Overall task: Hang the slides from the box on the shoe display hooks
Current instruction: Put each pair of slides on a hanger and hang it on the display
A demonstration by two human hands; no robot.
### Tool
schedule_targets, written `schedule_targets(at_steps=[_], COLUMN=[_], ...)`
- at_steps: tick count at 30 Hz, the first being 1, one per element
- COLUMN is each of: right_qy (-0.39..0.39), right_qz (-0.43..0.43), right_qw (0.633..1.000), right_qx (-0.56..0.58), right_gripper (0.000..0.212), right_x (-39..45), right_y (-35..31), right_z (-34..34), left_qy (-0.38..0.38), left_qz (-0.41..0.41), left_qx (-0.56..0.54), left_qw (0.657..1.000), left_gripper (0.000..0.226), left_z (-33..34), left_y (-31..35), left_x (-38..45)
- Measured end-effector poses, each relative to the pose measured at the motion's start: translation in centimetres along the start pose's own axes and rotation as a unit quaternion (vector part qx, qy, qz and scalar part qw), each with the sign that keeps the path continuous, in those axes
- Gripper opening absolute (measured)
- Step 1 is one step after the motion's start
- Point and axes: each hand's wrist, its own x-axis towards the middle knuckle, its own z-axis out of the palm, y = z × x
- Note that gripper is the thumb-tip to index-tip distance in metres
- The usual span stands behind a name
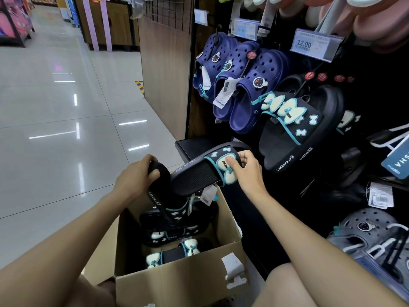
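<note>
already hung: one black slide with pale bows (296, 127) hangs on the display hooks (306, 85) under the 12.00 price tag (309, 44), with more of the same dark pairs packed behind it; how many i cannot tell.
in hand now: a pair of matching slides, lifted out above the box and not yet at a hook.
left hand: the left hand (136, 176) has its fingers curled over the heel end of one slide (158, 191), which stands nearly upright with its lower end down in the box.
right hand: the right hand (245, 167) pinches the bow strap of the other slide (199, 171), thumb on the bow, holding it roughly level over the box's far edge.
tag: a paper tag (208, 194) dangles just under the level slide; whether the two slides are tied together there i cannot tell.
box: the cardboard box (177, 282) on the floor has several more bow slides (174, 233) lying in it, stacked loosely.
neighbours: blue clogs (232, 80) hang to the left of the black slides, grey clogs (367, 231) lower right.
progress, as i judge it: under way, but with a fair part left, since this pair and all the pairs in the box are unhung.
next: probably raise the pair to the hook under the 12.00 tag.
</note>
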Motion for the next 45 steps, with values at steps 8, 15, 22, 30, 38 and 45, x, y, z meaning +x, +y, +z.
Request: schedule_targets(at_steps=[8,15,22,30,38,45], right_qy=[0.024,0.074,0.08,0.021,-0.022,-0.023], right_qz=[0.055,0.099,0.169,0.252,0.318,0.356], right_qw=[0.993,0.98,0.962,0.926,0.893,0.883], right_qx=[0.106,0.154,0.2,0.28,0.318,0.306], right_gripper=[0.037,0.03,0.029,0.026,0.018,0.018], right_x=[0.2,0.5,0.8,0.4,0.2,-0.4], right_y=[-0.2,0.1,0.3,-0.5,-0.7,0.1], right_z=[0.1,0.1,0.2,0.0,-0.1,-1.2], left_qy=[0.016,0.049,0.021,0.0,-0.085,-0.097], left_qz=[-0.044,-0.083,-0.085,-0.074,-0.056,-0.058], left_qx=[-0.101,-0.211,-0.275,-0.343,-0.347,-0.361], left_qw=[0.994,0.973,0.957,0.936,0.932,0.926], left_gripper=[0.023,0.023,0.023,0.026,0.026,0.026], left_z=[-0.6,-1.5,-1.5,-1.8,-1.0,1.4], left_y=[-0.7,-1.2,-1.3,-0.1,1.0,3.2], left_x=[-0.2,0.0,0.0,-0.5,-0.9,-0.8])
